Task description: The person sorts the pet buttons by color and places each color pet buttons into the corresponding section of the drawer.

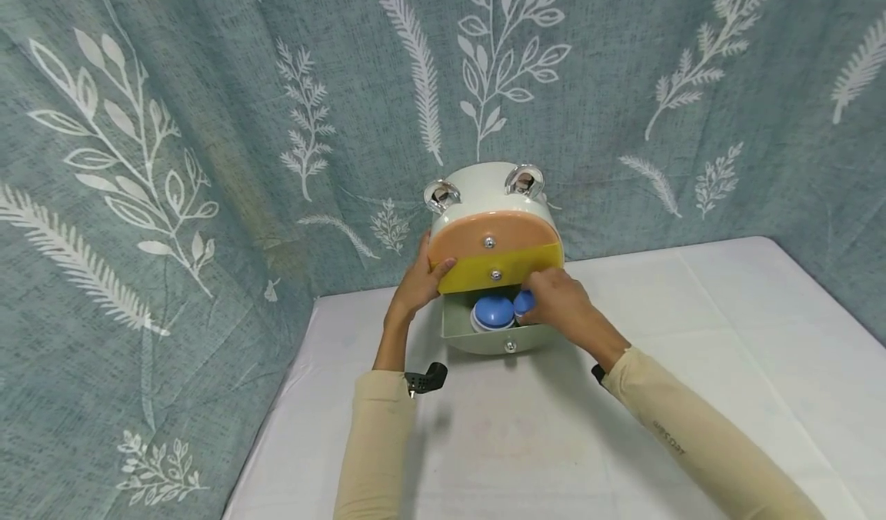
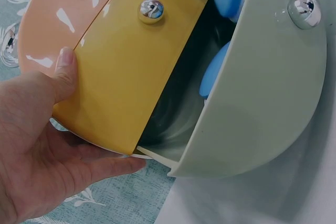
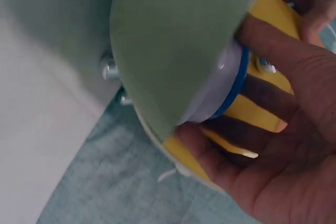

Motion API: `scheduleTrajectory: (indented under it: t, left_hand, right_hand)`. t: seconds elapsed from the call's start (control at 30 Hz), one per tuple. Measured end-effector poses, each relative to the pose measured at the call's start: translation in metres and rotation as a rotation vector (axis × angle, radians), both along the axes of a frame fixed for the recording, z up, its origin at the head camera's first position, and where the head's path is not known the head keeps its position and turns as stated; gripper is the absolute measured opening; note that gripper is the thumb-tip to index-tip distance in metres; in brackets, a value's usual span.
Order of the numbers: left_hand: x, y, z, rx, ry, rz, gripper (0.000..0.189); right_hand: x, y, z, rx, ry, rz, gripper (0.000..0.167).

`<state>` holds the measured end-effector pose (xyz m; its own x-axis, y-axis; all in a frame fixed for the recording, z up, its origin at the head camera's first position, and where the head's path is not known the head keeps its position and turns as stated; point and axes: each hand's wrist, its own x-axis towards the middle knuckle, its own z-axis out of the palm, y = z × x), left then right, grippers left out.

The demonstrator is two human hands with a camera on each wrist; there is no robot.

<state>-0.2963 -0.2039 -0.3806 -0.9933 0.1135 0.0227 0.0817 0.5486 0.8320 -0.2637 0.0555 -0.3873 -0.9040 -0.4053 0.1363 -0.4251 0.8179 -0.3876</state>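
A small frog-shaped drawer box (image 1: 477, 189) stands on the table with its lowest, green drawer (image 1: 477, 342) pulled out. My left hand (image 1: 418, 283) grips the box's left side, its thumb on the front by the yellow drawer (image 2: 121, 72) and its fingers round the edge. In the green drawer my right hand (image 1: 562, 306) holds a white jar with a blue lid (image 3: 223, 85) at the right end, fingers and thumb about its sides. Another blue-lidded jar (image 1: 494, 312) sits to the left of it in the same drawer.
Above the yellow drawer is a closed orange drawer (image 1: 460, 237); each drawer has a round silver knob. Two shiny eye shapes (image 1: 524, 180) top the box. A white cloth covers the table (image 1: 692, 335), and a patterned green curtain (image 1: 609, 105) hangs behind and at the sides.
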Motion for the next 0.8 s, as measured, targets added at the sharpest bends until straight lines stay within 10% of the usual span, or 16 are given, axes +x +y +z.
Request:
scheduleTrajectory:
  t: [0.27, 0.6, 0.8]
  left_hand:
    - [-0.002, -0.002, -0.003, -0.008, 0.015, -0.014, 0.082]
    - [-0.001, -0.002, -0.002, -0.018, 0.006, 0.001, 0.083]
    - [-0.001, -0.003, -0.002, -0.020, -0.002, 0.006, 0.084]
  right_hand:
    - [0.000, -0.020, -0.009, 0.114, 0.030, -0.081, 0.030]
    - [-0.001, -0.010, -0.024, -0.134, -0.005, 0.000, 0.030]
    - [0.034, -0.006, -0.039, -0.225, 0.452, -0.065, 0.014]
